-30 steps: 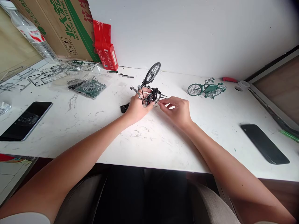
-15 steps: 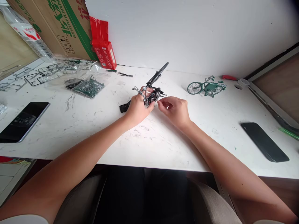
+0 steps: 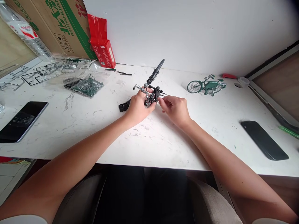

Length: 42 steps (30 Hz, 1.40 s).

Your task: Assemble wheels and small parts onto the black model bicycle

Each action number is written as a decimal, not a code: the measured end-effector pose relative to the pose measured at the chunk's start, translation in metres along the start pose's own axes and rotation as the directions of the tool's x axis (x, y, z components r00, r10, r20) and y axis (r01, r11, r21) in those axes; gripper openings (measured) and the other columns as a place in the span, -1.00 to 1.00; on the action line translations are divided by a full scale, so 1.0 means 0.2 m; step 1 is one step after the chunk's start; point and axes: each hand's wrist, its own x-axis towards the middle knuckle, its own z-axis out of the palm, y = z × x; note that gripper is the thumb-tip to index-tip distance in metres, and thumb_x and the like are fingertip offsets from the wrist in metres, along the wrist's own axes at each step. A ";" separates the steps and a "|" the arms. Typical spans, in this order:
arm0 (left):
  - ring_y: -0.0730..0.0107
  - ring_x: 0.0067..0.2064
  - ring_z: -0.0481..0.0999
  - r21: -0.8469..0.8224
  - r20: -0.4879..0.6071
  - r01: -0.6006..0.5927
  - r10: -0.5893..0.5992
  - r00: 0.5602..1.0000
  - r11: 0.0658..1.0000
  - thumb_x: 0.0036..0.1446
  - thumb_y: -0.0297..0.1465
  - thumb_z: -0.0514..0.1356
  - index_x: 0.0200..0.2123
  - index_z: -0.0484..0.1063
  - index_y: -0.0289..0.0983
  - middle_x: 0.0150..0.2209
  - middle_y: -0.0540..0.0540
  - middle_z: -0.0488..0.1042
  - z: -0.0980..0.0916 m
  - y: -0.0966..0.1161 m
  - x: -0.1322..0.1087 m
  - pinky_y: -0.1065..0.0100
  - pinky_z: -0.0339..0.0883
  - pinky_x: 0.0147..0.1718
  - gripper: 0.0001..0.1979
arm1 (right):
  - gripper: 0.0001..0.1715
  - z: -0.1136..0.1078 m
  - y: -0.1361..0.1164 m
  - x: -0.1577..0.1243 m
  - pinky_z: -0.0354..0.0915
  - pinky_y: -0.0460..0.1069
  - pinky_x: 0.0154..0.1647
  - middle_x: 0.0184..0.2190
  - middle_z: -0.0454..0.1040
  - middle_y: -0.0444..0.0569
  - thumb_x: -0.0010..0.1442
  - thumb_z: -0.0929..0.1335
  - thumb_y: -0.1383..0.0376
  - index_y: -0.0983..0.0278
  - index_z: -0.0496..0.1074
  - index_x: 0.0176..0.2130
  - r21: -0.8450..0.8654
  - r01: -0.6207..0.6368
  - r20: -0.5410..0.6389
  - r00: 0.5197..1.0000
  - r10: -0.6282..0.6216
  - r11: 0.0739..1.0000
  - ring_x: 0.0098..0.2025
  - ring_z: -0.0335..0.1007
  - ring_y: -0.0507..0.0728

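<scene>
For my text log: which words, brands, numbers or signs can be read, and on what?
"BEIDAHUA…": carton, ending unclear at the picture's top edge.
"北大": carton, next character cut off.
Two boxed signs, seemingly glass and arrows: carton.
Bottle label: too blurred.
Red packet: print too small.

Plastic-looking bicycle [image 3: 157, 92], smooth tabletop [image 3: 140, 143], cardboard box [image 3: 44, 28]

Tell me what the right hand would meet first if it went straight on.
The right hand would likely meet the black model bicycle in the left hand first; fingertips may already touch it, depth being unclear.
</scene>
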 end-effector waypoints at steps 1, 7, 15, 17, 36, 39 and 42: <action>0.36 -0.25 0.70 -0.013 0.003 0.023 -0.023 1.000 1.000 0.17 -0.47 0.43 0.08 0.41 -0.23 -0.17 -0.08 0.72 0.00 0.00 0.00 0.28 0.55 -0.15 -0.56 | -0.26 0.00 0.00 0.00 0.20 0.03 -0.41 -0.63 0.48 -0.06 0.52 0.29 -0.21 0.27 0.52 -0.42 0.020 -0.012 0.002 1.000 0.012 1.000 -0.58 0.23 0.02; 0.33 -0.25 0.69 -0.174 0.058 0.250 -0.243 0.968 0.952 0.10 -0.44 0.50 0.06 0.41 -0.24 -0.21 -0.10 0.70 0.00 0.03 0.01 0.27 0.55 -0.20 -0.50 | -0.21 -0.02 0.02 0.01 0.23 0.03 -0.42 -0.63 0.51 -0.07 0.36 0.37 -0.35 0.26 0.55 -0.43 0.185 -0.086 0.041 0.996 0.079 0.979 -0.60 0.24 0.01; 0.25 -0.09 0.74 -0.356 0.123 0.397 -0.379 0.917 0.846 0.14 -0.38 0.50 0.08 0.43 -0.26 -0.07 -0.17 0.73 0.01 -0.01 0.02 0.15 0.60 0.02 -0.51 | -0.51 -0.02 0.02 0.00 0.41 0.01 -0.37 -0.26 0.74 0.06 0.35 0.52 -0.11 0.26 0.71 -0.10 0.286 -0.045 -0.010 0.999 0.050 0.957 -0.27 0.64 0.15; 0.28 -0.14 0.73 -0.358 0.115 0.400 -0.385 0.916 0.844 0.14 -0.42 0.48 0.08 0.43 -0.26 -0.11 -0.13 0.72 0.01 -0.02 0.02 0.17 0.60 -0.01 -0.53 | -0.61 -0.02 0.02 0.00 0.39 0.02 -0.38 -0.28 0.73 0.05 0.39 0.51 -0.02 0.25 0.72 -0.18 0.253 -0.016 -0.024 0.999 0.022 0.967 -0.29 0.61 0.14; 0.32 -0.23 0.72 -0.318 0.143 0.350 -0.320 0.937 0.881 0.07 -0.46 0.49 0.03 0.39 -0.20 -0.20 -0.08 0.71 0.03 -0.02 0.01 0.26 0.57 -0.22 -0.50 | -0.33 -0.05 0.01 0.02 0.13 0.04 -0.36 -0.56 0.39 -0.12 0.53 0.28 -0.16 0.22 0.41 -0.43 0.038 -0.128 0.187 0.975 0.118 0.991 -0.48 0.17 0.04; 0.34 -0.23 0.71 -0.288 0.104 0.336 -0.320 0.942 0.897 0.06 -0.47 0.49 0.03 0.40 -0.21 -0.19 -0.08 0.71 0.02 -0.02 0.02 0.26 0.56 -0.20 -0.50 | -0.67 -0.05 0.01 0.02 0.23 0.03 -0.30 -0.43 0.56 -0.09 0.43 0.42 0.04 0.23 0.50 -0.25 0.071 -0.110 0.179 0.979 0.095 0.991 -0.41 0.38 0.07; 0.34 -0.27 0.69 -0.252 0.094 0.344 -0.331 0.939 0.905 0.06 -0.49 0.48 0.04 0.41 -0.21 -0.20 -0.07 0.71 0.01 -0.02 0.02 0.23 0.56 -0.20 -0.50 | -0.78 -0.05 0.01 0.02 0.24 0.02 -0.29 -0.43 0.55 -0.09 0.40 0.41 0.16 0.23 0.48 -0.27 0.100 -0.069 0.201 0.979 0.048 0.993 -0.40 0.39 0.07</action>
